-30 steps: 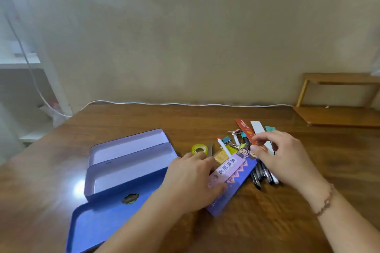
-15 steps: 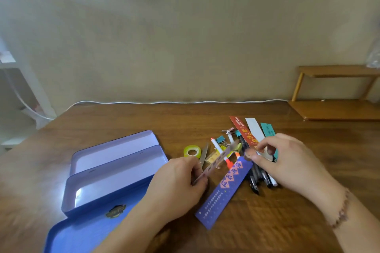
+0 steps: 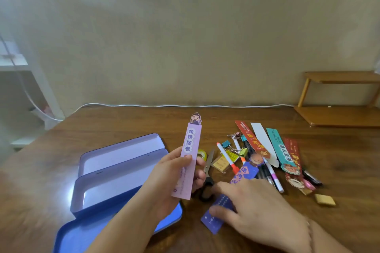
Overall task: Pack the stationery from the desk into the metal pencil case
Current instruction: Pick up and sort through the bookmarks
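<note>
The case (image 3: 115, 174) lies left of the left hand (image 3: 174, 183); scissors (image 3: 208, 172) between both hands; pens (image 3: 267, 172) beyond the right hand (image 3: 259, 209).

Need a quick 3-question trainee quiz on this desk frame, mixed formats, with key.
1. True or false: the left hand holds the pink bookmark upright, off the desk.
2. The right hand rests on which item? A) scissors B) blue bookmark C) tape roll
3. Fill in: the open pencil case lies to the ______ of the stationery pile.

Key: 1 true; 2 B, the blue bookmark; 3 left.
</note>
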`<move>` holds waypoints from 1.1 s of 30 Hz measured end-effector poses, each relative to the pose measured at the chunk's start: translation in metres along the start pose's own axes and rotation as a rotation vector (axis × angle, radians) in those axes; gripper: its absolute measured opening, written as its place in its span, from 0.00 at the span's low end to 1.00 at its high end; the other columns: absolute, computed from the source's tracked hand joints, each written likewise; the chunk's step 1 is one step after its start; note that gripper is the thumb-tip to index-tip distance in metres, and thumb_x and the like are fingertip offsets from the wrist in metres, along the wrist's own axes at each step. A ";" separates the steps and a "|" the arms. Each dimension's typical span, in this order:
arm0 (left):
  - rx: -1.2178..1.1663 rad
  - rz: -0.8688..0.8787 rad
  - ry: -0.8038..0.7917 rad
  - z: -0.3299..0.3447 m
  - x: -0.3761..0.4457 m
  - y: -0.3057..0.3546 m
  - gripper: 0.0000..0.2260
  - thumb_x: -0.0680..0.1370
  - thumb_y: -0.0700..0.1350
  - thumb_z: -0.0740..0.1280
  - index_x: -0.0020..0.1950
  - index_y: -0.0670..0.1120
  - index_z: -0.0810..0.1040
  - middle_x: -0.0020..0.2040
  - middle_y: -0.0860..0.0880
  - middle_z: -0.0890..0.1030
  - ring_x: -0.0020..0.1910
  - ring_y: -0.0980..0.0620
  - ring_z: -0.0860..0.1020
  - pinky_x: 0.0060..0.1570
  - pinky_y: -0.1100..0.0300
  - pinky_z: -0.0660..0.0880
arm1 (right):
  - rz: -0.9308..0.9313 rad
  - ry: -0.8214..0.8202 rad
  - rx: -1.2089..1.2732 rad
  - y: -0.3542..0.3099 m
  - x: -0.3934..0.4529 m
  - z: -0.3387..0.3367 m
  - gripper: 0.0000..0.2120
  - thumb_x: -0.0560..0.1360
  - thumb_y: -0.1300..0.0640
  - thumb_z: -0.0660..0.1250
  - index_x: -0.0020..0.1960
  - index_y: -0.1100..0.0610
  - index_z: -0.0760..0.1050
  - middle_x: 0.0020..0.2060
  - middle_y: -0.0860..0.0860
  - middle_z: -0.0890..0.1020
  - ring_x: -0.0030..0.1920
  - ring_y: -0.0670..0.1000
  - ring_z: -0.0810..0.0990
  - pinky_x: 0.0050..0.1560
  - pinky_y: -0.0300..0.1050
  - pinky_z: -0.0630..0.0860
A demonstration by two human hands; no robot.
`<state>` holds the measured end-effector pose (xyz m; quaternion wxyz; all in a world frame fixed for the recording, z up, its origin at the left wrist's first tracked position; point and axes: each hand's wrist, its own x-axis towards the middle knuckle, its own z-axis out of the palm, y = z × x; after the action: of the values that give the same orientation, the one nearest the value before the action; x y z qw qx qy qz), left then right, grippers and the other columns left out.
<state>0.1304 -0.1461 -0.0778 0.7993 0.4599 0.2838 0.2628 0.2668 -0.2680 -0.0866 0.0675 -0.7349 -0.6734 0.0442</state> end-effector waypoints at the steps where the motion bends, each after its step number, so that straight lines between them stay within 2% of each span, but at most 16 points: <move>1: -0.041 -0.013 -0.009 -0.001 0.001 0.000 0.11 0.83 0.37 0.57 0.60 0.43 0.77 0.41 0.41 0.80 0.32 0.47 0.77 0.30 0.57 0.78 | 0.006 -0.014 -0.013 -0.003 0.000 0.000 0.20 0.74 0.31 0.56 0.60 0.41 0.67 0.41 0.46 0.76 0.43 0.50 0.75 0.45 0.49 0.74; 4: -0.100 -0.026 -0.045 -0.006 0.003 0.000 0.15 0.82 0.36 0.56 0.65 0.47 0.74 0.43 0.42 0.81 0.33 0.47 0.79 0.33 0.56 0.80 | 0.054 -0.042 -0.002 -0.007 0.000 -0.002 0.22 0.72 0.30 0.58 0.60 0.42 0.66 0.46 0.47 0.80 0.48 0.49 0.78 0.48 0.48 0.76; 7: -0.098 -0.027 -0.057 -0.009 0.005 -0.001 0.17 0.83 0.36 0.57 0.68 0.50 0.72 0.44 0.42 0.82 0.34 0.47 0.80 0.34 0.55 0.81 | 0.139 -0.089 0.042 -0.011 -0.001 -0.008 0.26 0.68 0.27 0.60 0.59 0.41 0.63 0.46 0.45 0.79 0.45 0.46 0.77 0.45 0.43 0.74; 9: -0.107 -0.034 -0.050 -0.008 0.005 -0.002 0.17 0.83 0.36 0.57 0.68 0.51 0.73 0.45 0.41 0.83 0.35 0.47 0.81 0.34 0.54 0.81 | 0.183 -0.127 0.054 -0.015 -0.003 -0.014 0.34 0.63 0.22 0.60 0.61 0.40 0.60 0.46 0.44 0.77 0.43 0.46 0.74 0.41 0.41 0.70; 12: -0.129 -0.039 -0.045 -0.007 0.006 -0.005 0.17 0.83 0.36 0.56 0.67 0.52 0.74 0.46 0.41 0.82 0.36 0.47 0.81 0.35 0.54 0.81 | 0.207 -0.206 -0.009 -0.021 -0.003 -0.015 0.45 0.58 0.19 0.59 0.67 0.41 0.56 0.54 0.47 0.78 0.51 0.49 0.77 0.48 0.44 0.73; 16: -0.152 -0.039 -0.038 -0.006 0.006 -0.005 0.17 0.83 0.36 0.56 0.65 0.52 0.75 0.45 0.41 0.81 0.35 0.47 0.80 0.35 0.54 0.81 | 0.230 -0.306 -0.049 -0.027 -0.001 -0.012 0.40 0.62 0.22 0.62 0.64 0.46 0.61 0.56 0.52 0.76 0.54 0.53 0.76 0.51 0.47 0.75; 20: -0.144 -0.064 -0.016 -0.005 0.006 -0.006 0.17 0.82 0.36 0.57 0.67 0.52 0.73 0.46 0.40 0.82 0.37 0.46 0.80 0.36 0.53 0.81 | 0.238 -0.331 -0.033 -0.027 -0.002 -0.014 0.37 0.64 0.24 0.63 0.63 0.45 0.61 0.55 0.52 0.76 0.56 0.52 0.75 0.51 0.47 0.74; 25: -0.166 -0.099 0.004 -0.003 0.004 -0.004 0.19 0.82 0.36 0.58 0.70 0.52 0.70 0.46 0.40 0.83 0.39 0.45 0.82 0.37 0.52 0.81 | 0.202 -0.246 -0.038 -0.023 -0.008 -0.021 0.31 0.65 0.24 0.60 0.58 0.42 0.63 0.54 0.48 0.77 0.53 0.49 0.76 0.52 0.45 0.76; 27: -0.180 -0.099 0.019 -0.002 0.003 -0.004 0.19 0.82 0.36 0.59 0.69 0.52 0.70 0.45 0.40 0.83 0.38 0.45 0.83 0.36 0.53 0.81 | 0.176 -0.148 -0.027 -0.022 -0.010 -0.025 0.27 0.66 0.23 0.58 0.53 0.42 0.64 0.49 0.45 0.77 0.51 0.47 0.75 0.51 0.43 0.75; 30: -0.154 -0.099 0.011 -0.001 0.002 -0.005 0.18 0.82 0.35 0.59 0.68 0.52 0.72 0.44 0.40 0.84 0.38 0.45 0.83 0.36 0.53 0.81 | 0.075 0.054 0.002 -0.025 -0.015 -0.029 0.25 0.66 0.23 0.55 0.47 0.43 0.64 0.39 0.42 0.74 0.42 0.43 0.71 0.40 0.35 0.66; 33: -0.118 -0.101 -0.015 0.003 -0.001 -0.009 0.17 0.82 0.36 0.58 0.66 0.51 0.74 0.47 0.39 0.85 0.40 0.45 0.83 0.39 0.52 0.82 | -0.087 0.258 -0.132 -0.024 -0.014 -0.027 0.24 0.65 0.24 0.58 0.43 0.43 0.75 0.33 0.40 0.78 0.35 0.41 0.69 0.34 0.29 0.57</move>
<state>0.1333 -0.1527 -0.0842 0.8395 0.3990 0.2845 0.2348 0.2465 -0.2814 -0.0566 0.1069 -0.7074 -0.6919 -0.0977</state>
